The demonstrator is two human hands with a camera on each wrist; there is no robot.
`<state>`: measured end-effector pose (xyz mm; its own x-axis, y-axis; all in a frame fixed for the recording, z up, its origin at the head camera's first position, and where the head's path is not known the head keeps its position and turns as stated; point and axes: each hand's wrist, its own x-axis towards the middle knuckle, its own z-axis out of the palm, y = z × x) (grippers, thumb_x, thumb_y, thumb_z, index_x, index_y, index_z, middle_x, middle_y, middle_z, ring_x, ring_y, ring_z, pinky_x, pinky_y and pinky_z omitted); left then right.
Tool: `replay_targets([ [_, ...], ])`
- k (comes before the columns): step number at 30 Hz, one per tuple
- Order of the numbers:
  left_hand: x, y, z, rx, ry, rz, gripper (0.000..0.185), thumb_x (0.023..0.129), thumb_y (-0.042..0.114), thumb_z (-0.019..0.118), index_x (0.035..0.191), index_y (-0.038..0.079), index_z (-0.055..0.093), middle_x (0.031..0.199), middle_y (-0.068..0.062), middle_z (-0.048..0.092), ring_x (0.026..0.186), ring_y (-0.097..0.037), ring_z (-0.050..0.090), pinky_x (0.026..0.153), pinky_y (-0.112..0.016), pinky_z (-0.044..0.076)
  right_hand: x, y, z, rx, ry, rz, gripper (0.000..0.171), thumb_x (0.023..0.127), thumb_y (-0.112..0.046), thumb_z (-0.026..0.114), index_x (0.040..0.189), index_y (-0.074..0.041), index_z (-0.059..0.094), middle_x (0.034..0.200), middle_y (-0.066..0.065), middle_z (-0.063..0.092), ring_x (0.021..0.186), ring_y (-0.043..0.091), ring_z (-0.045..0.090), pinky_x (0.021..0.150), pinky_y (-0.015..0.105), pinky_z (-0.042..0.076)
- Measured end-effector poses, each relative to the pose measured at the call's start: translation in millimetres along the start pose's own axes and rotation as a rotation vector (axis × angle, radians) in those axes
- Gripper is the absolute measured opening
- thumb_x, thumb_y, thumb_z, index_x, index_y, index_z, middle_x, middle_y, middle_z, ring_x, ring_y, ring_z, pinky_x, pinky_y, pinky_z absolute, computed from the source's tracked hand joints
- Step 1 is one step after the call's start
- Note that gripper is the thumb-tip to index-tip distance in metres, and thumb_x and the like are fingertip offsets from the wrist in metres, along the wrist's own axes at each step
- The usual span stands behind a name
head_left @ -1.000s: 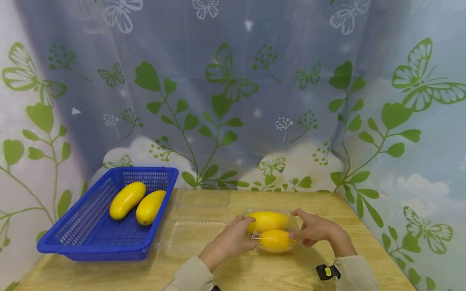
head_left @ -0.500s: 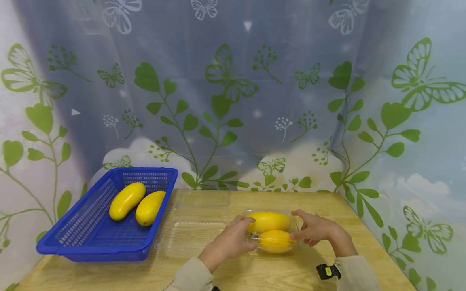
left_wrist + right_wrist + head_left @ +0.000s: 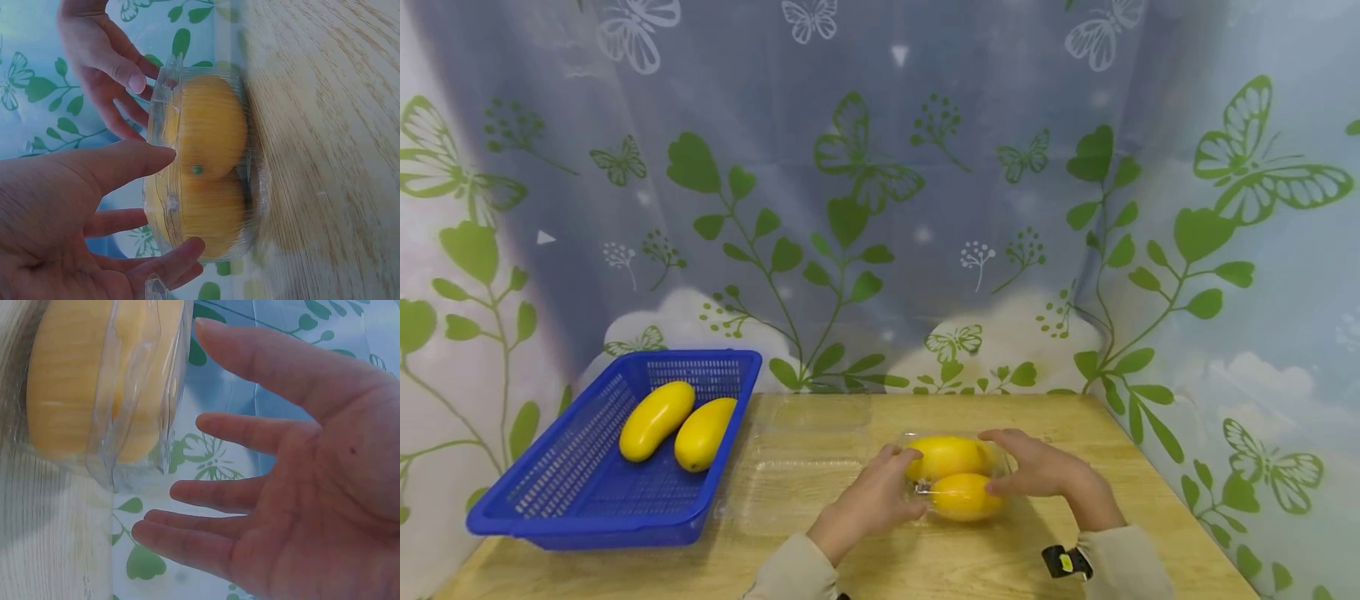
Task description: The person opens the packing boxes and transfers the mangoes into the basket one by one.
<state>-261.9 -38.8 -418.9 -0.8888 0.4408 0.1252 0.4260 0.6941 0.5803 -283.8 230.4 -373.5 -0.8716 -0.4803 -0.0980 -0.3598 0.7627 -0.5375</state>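
A clear plastic clamshell box (image 3: 177, 134) holds two yellow oval fruits, one behind the other, with its lid lying over them. In the head view the back fruit (image 3: 951, 457) and front fruit (image 3: 964, 497) show through the plastic. My left hand (image 3: 874, 498) grips the box's left end, thumb and fingers spread across it; in the left wrist view its fingertips overlap the lid and side. My right hand (image 3: 1041, 469) is at the right end, fingers spread. The right wrist view shows this hand (image 3: 294, 462) with extended fingers and a gap between them and the box.
A blue plastic basket (image 3: 700, 527) at the left holds two more yellow fruits (image 3: 657, 421). Between basket and box lie clear plastic containers (image 3: 801, 483) on the wooden table (image 3: 910, 562). A patterned curtain (image 3: 880, 275) hangs behind the table.
The right hand has moved slightly left over the box's right end, and its lower fingers no longer show below it. The left hand keeps its place at the box. The head view has shifted a little.
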Motion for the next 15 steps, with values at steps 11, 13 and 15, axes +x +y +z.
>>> replay_targets([
  [11,0.1,-1.5,1.5,-0.029,-0.01,-0.002,0.068,0.087,0.024,0.083,0.146,0.007,0.054,0.151,-0.021,0.049,0.13,-0.04,0.057,0.104,-0.053,0.054,5,-14,11,-0.042,-0.005,-0.023,0.073,0.083,-0.008,0.082,0.148,-0.002,0.049,0.152,0.034,0.041,0.134,0.054,0.047,0.103,0.07,0.045],
  [13,-0.1,-1.8,0.6,-0.041,-0.01,-0.003,0.067,0.087,0.024,0.082,0.146,0.007,0.054,0.155,-0.022,0.045,0.134,-0.043,0.054,0.105,-0.056,0.053,7,-15,12,-0.063,-0.003,-0.029,0.071,0.08,-0.002,0.08,0.145,-0.004,0.052,0.151,0.036,0.041,0.133,0.054,0.049,0.1,0.068,0.048],
  [15,-0.4,-1.9,-0.3,-0.053,-0.014,-0.005,0.067,0.087,0.023,0.082,0.146,0.007,0.054,0.156,-0.023,0.043,0.136,-0.046,0.052,0.104,-0.057,0.053,8,-15,13,-0.078,-0.001,-0.019,0.071,0.077,0.003,0.078,0.143,-0.006,0.054,0.152,0.038,0.039,0.133,0.056,0.048,0.098,0.067,0.05],
])
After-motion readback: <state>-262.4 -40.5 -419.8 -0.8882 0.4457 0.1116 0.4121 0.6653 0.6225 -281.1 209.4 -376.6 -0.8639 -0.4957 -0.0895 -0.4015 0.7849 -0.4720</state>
